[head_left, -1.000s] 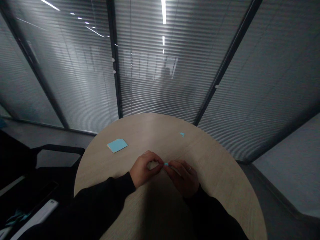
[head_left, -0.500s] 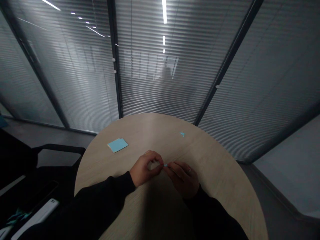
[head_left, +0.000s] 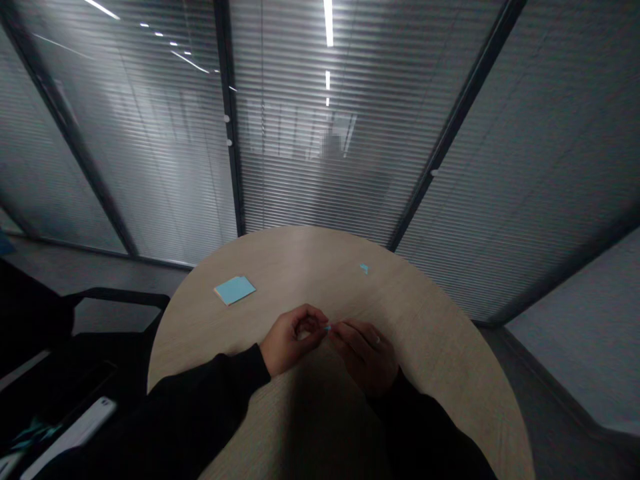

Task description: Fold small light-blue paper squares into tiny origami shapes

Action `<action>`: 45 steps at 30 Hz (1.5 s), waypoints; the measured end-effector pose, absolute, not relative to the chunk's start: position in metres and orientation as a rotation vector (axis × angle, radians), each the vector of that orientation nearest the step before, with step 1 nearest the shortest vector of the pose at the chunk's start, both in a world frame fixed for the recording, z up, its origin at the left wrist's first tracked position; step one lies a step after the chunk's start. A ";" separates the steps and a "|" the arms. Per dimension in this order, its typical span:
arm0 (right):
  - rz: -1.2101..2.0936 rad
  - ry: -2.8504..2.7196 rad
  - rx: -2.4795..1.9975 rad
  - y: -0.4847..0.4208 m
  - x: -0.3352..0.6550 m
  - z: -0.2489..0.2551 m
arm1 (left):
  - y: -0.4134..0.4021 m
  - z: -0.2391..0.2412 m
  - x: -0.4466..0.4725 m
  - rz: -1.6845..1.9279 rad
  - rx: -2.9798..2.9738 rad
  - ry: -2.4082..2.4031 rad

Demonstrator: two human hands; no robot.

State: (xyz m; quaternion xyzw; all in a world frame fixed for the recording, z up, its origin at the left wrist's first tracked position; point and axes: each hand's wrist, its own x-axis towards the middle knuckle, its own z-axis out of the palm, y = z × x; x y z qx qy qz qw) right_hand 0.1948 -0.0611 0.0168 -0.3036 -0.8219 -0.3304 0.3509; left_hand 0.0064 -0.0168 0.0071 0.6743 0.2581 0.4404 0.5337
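Observation:
My left hand (head_left: 295,339) is pinched, thumb against forefinger, on a tiny light-blue piece of paper (head_left: 327,327). From the other side my right hand (head_left: 366,353), with a ring on one finger, pinches the same piece, and the fingertips of both hands nearly meet. Fingers cover most of the paper, so its shape cannot be told. Farther back on the right lies a small light-blue scrap (head_left: 364,268). A stack of light-blue paper squares (head_left: 235,291) rests to the left, beyond my left hand.
Both forearms lie over a round wooden table (head_left: 450,373). Behind it stands a glass partition with blinds (head_left: 310,193). At the left is a black chair (head_left: 120,297), with a white phone-like object (head_left: 85,427) and teal scraps (head_left: 37,433) near it.
My fingertips have drawn slightly closer together, and less of the blue piece shows between them. The stack and the scrap on the table stay put.

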 end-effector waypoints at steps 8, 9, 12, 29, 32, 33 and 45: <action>-0.938 -2.126 -0.759 -0.061 0.194 0.021 | -0.017 0.006 0.008 0.940 1.400 0.569; -0.949 -2.131 -0.755 -0.061 0.195 0.022 | -0.016 0.006 0.008 0.936 1.377 0.566; -0.953 -2.144 -0.753 -0.062 0.194 0.024 | -0.015 0.007 0.008 0.951 1.366 0.595; -0.431 -2.046 -0.861 -0.052 0.188 0.011 | -0.011 0.008 0.002 1.129 2.091 0.720; -0.229 -2.013 -0.894 -0.051 0.186 0.012 | -0.011 0.010 -0.001 1.246 2.303 0.758; -0.179 -2.000 -0.901 -0.051 0.186 0.012 | -0.011 0.010 -0.002 1.271 2.349 0.767; 0.022 -1.903 -0.929 -0.052 0.185 0.008 | -0.008 0.009 -0.004 1.206 2.410 0.637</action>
